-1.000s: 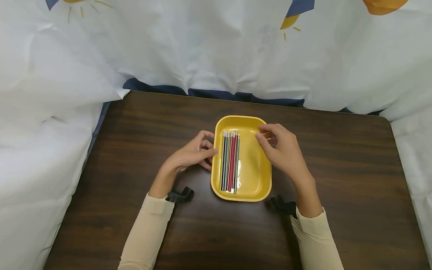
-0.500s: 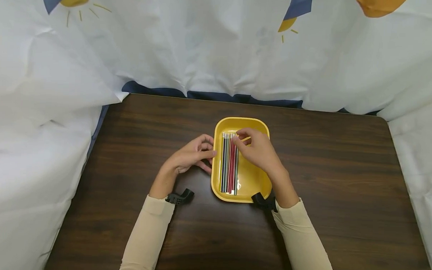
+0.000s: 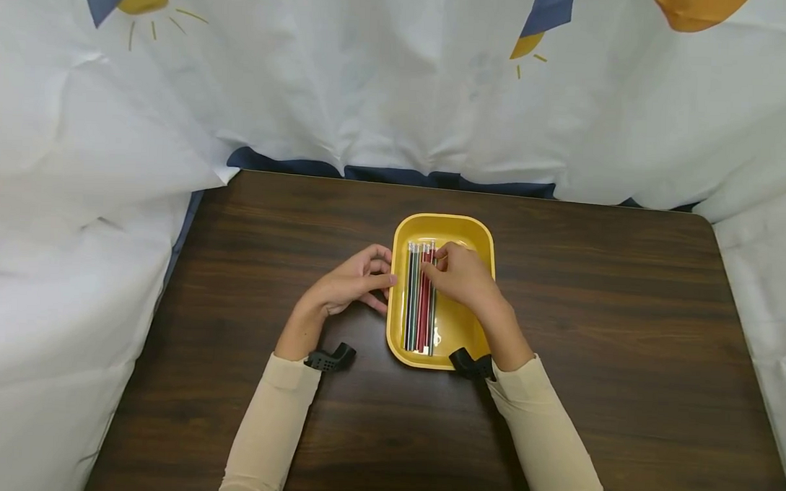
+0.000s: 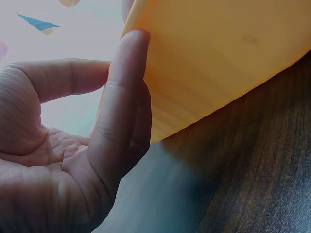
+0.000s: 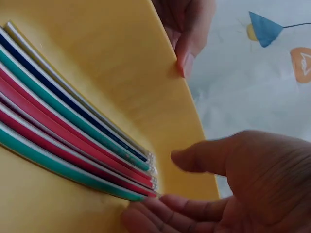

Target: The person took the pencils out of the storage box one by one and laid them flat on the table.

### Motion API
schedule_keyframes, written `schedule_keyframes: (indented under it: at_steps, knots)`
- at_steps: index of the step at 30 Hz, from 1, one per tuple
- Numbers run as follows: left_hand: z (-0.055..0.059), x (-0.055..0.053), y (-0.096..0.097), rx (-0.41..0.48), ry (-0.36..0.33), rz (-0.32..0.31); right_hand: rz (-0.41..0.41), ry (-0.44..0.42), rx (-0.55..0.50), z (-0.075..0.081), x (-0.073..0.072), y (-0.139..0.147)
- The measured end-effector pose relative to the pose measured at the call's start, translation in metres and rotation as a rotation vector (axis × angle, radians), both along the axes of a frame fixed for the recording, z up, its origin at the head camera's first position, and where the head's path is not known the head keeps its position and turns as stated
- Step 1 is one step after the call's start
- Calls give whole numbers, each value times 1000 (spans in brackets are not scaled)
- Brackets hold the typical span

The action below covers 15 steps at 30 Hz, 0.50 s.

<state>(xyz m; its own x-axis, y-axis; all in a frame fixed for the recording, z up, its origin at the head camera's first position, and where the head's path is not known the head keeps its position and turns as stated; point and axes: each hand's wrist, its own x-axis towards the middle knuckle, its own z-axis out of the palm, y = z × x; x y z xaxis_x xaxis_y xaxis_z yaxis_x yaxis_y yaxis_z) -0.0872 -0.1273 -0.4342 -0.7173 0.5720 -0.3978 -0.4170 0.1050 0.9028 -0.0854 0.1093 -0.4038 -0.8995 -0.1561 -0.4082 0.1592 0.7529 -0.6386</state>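
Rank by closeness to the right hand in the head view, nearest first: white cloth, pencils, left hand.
1. Pencils, in the tray, close by the right hand.
2. Left hand, at the tray's left side.
3. White cloth, beyond the far edge of the table.

soft, even light puts small glints on the tray (image 3: 451, 325); the wrist views look hazier.

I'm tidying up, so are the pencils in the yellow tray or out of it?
In. The head view shows the pencils side by side inside the yellow tray, within its rim.
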Motion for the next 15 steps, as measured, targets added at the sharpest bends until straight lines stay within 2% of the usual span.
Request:
schedule_keyframes:
  at_steps: [5, 15]
  knots:
    - [-2, 1, 1, -1, 6, -5, -37, -31, 29, -3, -3, -1]
    - [-1, 2, 5, -11, 11, -2, -21, -88, 131, -5, -5, -1]
